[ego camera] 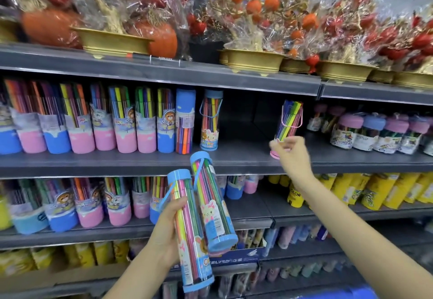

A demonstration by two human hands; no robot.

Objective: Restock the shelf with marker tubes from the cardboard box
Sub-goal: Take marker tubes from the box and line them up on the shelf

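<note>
On the dark middle shelf point(234, 158), the right hand point(291, 155) pinches the base of a clear pink-capped marker tube point(289, 120) that stands nearly upright, long axis vertical and leaning slightly right. I would seat it flat, square it, then let go. The left hand point(167, 230) clasps two clear blue-capped marker tubes point(201, 214), which slant with their tops up-left.

Grey shelf point(234, 158); marker tubes point(126, 123) upright (pink/blue bases).
</note>
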